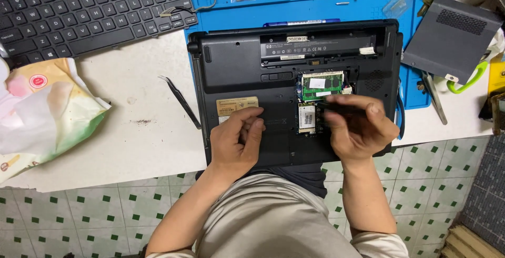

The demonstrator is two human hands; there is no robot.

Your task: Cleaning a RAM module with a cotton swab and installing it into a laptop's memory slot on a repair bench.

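Two hands work on the upturned laptop (pixel 294 79). Right hand (pixel 360 131) pinches a dark tool (pixel 342 108) beside the open memory bay (pixel 322 85) — a slip could gouge it. Left hand (pixel 236 142), loosely curled and holding nothing, steadies the case.

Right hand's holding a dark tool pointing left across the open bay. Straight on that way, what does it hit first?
Likely the small wireless card just left of the tool held by the right hand. Beyond it lie the left hand's fingertips. Depth is unclear; the tip may sit above the card.
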